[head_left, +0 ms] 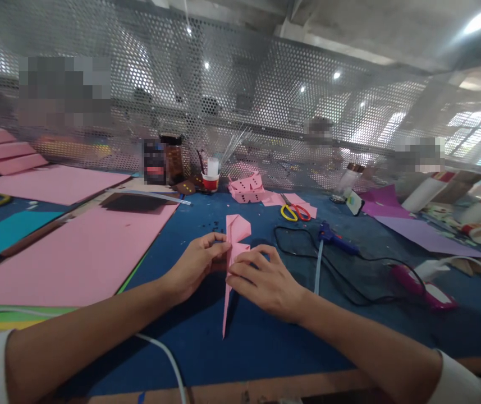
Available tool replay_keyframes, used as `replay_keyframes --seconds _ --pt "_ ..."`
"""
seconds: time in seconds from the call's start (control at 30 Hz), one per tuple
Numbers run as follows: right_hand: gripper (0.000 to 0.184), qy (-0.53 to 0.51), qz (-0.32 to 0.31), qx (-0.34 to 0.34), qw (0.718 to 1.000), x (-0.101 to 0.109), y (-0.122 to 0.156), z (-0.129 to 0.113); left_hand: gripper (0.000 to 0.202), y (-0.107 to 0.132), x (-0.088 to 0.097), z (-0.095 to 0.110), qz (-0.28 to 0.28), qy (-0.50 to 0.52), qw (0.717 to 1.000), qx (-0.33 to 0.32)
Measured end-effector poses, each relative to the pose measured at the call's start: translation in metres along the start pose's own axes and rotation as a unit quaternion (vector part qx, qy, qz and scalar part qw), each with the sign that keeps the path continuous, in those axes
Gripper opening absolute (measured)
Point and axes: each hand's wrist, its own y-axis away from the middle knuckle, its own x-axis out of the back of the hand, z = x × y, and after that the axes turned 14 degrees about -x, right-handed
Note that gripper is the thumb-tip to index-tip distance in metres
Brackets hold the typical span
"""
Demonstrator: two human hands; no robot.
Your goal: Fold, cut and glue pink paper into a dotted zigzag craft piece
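Together, the left hand (198, 261) and the right hand (265, 278) hold the pink folded paper (237, 225) between them, both pinching it. The left thumb and fingers are pressed together on its left edge, while the right hand bends over its right side, fingertips and thumb closed on the paper around its middle. A wider end stands clear of the fingers on the far side of the grip; a thin tail runs below it toward the table's near edge. How much lies under the right fingers cannot be told.

The piece is long and narrow, with a straight fold along the left. Its far part spreads into a flap with angled corners, with a notch below on the right, and the near end tapers to a sharp point.

Beneath is the blue tabletop (206, 359). Left of the left hand lies a large pink sheet (76, 252), with a teal sheet (8, 233) farther out. Beyond the right hand are a blue glue gun (337, 238) with a black cable and, farther back, scissors (289, 213) with yellow and red handles. Near them sits a spotted pink paper piece (246, 189), with a red-and-white cup (210, 182) to its left.
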Motion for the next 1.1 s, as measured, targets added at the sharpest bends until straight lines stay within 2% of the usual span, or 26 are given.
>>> replay_keyframes --seconds 0.2,0.53,0.83,1.1 --pt "0.014 -0.012 -0.004 0.003 1.000 0.000 0.003 0.004 0.022 0.003 -0.001 0.005 -0.006 -0.088 0.996 -0.024" --pt "0.012 -0.053 -0.004 -0.018 0.998 -0.005 0.004 0.006 0.025 0.005 -0.005 0.012 -0.003 -0.101 0.994 -0.027" --pt "0.013 -0.082 -0.030 -0.101 0.991 -0.001 0.000 0.001 0.030 0.006 -0.006 0.011 0.003 -0.095 0.995 -0.037" --pt "0.019 -0.076 -0.001 -0.180 0.981 -0.004 0.001 -0.003 0.028 0.005 -0.005 0.008 0.005 -0.108 0.992 -0.059"
